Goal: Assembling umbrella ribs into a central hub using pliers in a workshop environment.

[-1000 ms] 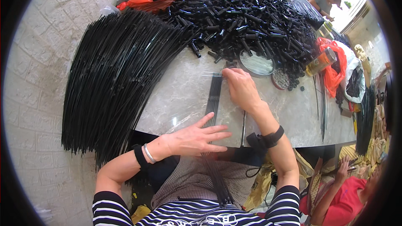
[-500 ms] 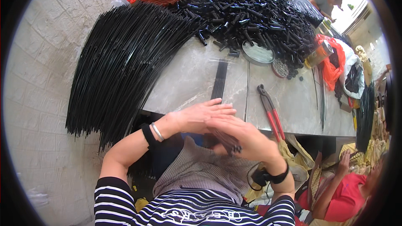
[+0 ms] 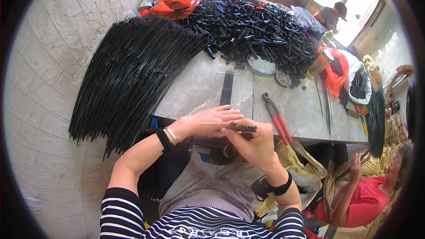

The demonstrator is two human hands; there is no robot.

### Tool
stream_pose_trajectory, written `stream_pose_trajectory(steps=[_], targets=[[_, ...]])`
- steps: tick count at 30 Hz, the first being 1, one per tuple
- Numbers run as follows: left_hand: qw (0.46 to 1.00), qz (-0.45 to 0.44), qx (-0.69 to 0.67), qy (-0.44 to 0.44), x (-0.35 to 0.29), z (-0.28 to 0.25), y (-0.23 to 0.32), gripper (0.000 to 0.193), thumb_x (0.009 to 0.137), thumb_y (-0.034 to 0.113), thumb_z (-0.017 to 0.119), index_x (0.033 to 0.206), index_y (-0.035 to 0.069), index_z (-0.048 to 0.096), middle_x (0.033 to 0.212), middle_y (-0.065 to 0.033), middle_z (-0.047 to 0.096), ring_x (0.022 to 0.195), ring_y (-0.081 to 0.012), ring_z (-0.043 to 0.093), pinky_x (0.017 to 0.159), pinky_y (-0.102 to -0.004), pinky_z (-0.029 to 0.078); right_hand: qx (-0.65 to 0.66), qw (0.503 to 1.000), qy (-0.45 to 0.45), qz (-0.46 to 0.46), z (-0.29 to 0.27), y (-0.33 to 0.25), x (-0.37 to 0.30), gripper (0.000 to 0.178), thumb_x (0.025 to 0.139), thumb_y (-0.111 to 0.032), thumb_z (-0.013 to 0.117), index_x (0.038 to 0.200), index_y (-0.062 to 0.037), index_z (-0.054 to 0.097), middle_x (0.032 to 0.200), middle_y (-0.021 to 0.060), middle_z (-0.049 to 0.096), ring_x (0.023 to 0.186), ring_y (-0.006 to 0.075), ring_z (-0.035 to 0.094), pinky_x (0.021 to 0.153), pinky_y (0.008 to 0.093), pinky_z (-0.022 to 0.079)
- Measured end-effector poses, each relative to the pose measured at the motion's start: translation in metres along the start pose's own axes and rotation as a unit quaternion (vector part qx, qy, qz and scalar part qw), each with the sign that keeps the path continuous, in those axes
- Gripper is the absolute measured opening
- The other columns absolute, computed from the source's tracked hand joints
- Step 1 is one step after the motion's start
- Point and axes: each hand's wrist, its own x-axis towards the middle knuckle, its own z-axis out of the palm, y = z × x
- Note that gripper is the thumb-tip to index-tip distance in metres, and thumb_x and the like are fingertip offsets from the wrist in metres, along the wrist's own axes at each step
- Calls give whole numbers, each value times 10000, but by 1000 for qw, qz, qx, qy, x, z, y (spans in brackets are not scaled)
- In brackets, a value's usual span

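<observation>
A flat row of thin black rods, with fine bare wires across its far end, lies on the table in front of me. My left hand rests over the row's near part at the table edge, fingers stretched out flat. Just beyond that edge, my right hand is closed, thumb and fingers pinching a bunch of black rod ends. The two hands meet at the fingertips. Whether the pinched ends belong to the row on the table is hidden under my left hand.
A thick sheaf of black rods overhangs the table at left. Black tubes are heaped behind. Red-handled pincers, a round dish, a tray of small beads and a jar stand right. Other people work nearby.
My right hand has turned and pinches the rod ends, which point sideways now; before, they pointed down below the blurred hand. My left hand stays flat. The view has tilted up slightly.
</observation>
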Motion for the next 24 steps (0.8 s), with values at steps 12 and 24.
stream_pose_trajectory(steps=[12,24], targets=[[1000,15,2,-4,1,-3,-2,615,819,253,660,1380,121,444,1499,-72,361,1400,-248,310,1180,-445,216,-51,998,-36,8,-8,4,-4,217,793,-11,672,1009,-7,660,788,156,679,661,274,680,573,329,512],[998,-12,-63,-4,3,-8,3,598,808,202,676,1368,146,472,1503,-60,358,1411,-229,288,1188,-439,200,24,1000,-16,11,-6,-12,7,188,859,45,617,1034,2,672,830,84,693,599,93,612,552,228,481]])
